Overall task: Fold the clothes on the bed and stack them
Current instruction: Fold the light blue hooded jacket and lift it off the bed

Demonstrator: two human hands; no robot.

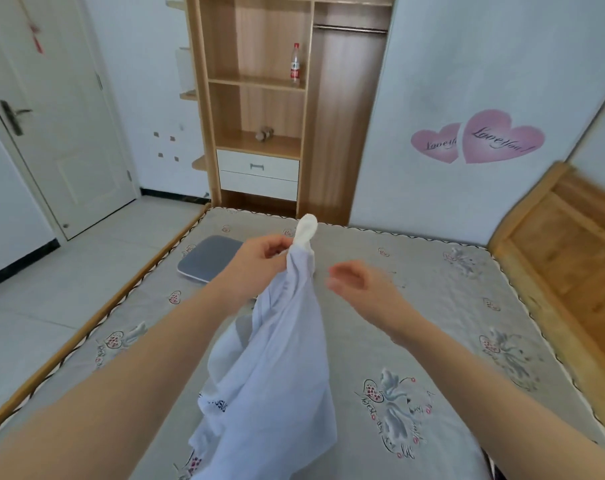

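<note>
Left hand [263, 258] pinching white garment [276, 358] aloft, right hand [354, 280] loose (blurred), grey cushion [209, 258] behind on bed [450, 306]

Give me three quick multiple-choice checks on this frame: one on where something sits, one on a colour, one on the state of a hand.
1. Where does the bottle stand?
A. on a shelf of the wooden wardrobe
B. on the bed
C. on the floor by the door

2. What colour is the garment being held up?
A. dark red
B. pale blue-white
C. black

3. What is the right hand doing?
A. gripping the garment
B. pressing flat on the mattress
C. held open in the air beside the garment, holding nothing

Answers:
1. A, the bottle stands upright on an upper wardrobe shelf.
2. B, the cloth hanging from the left hand is pale blue-white.
3. C, only the left hand pinches the garment near its top; the right hand's fingers are loosely curled and empty.
</note>
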